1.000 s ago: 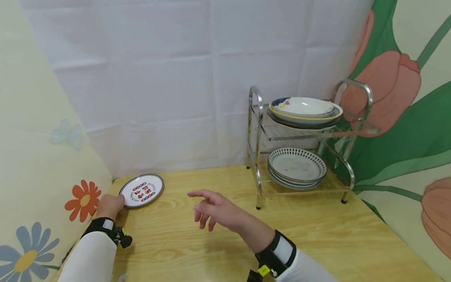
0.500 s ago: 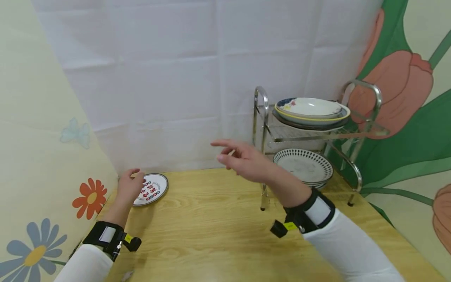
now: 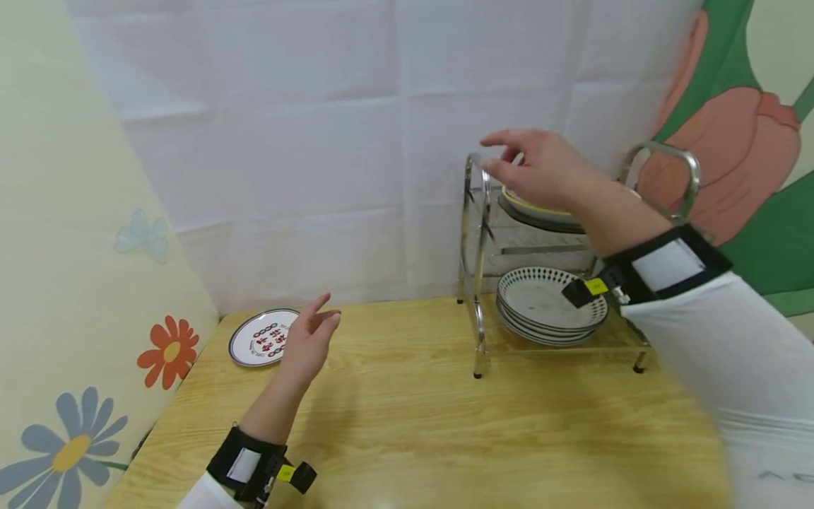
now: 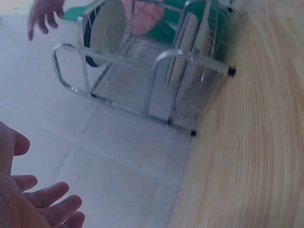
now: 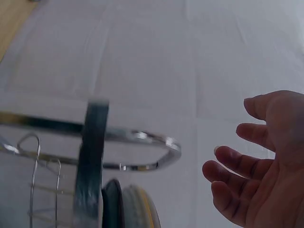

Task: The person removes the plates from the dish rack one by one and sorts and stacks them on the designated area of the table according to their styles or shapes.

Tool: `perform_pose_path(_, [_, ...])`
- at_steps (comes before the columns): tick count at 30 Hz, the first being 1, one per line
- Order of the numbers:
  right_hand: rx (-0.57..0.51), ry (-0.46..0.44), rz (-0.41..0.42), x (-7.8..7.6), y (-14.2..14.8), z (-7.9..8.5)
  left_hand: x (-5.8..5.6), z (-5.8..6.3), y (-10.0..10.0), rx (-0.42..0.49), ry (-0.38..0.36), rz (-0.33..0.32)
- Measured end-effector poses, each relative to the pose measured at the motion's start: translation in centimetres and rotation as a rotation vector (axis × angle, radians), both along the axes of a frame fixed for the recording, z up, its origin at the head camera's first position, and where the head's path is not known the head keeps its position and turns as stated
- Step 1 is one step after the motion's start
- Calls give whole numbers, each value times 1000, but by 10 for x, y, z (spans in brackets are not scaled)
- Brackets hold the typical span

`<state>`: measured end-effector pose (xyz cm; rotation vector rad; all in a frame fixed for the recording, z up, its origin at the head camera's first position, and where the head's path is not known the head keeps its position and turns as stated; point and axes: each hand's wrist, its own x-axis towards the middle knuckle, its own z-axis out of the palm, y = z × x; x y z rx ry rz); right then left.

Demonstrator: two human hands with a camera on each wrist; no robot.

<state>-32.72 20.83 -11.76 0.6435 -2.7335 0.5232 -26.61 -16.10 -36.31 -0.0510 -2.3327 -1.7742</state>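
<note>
Shifted rightward since the earlier head frames are the left hand [image 3: 308, 346] and the right hand [image 3: 543, 170], the latter also raised. Handling of the small plate [image 3: 256, 343] with red lettering thus seems ended; it is left flat at the far left of the table [image 3: 407, 424]. Its right edge is overlapped in view by the left hand, loosely spread, nothing held. Farther right, the upper dishes [image 3: 548, 220] of the metal rack [image 3: 486, 194] are partly hidden by the right hand, its fingers parted and slightly bent, nothing gripped. Below, patterned plates [image 3: 540, 304] are stacked.
</note>
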Motion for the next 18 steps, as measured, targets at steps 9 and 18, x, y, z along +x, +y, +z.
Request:
perform_pose_path(9, [139, -176, -251, -59, 85, 18, 7, -8, 42, 128, -24, -92])
perform_pose_path(18, [16, -420, -401, -78, 149, 3, 14, -12, 58, 147, -42, -133])
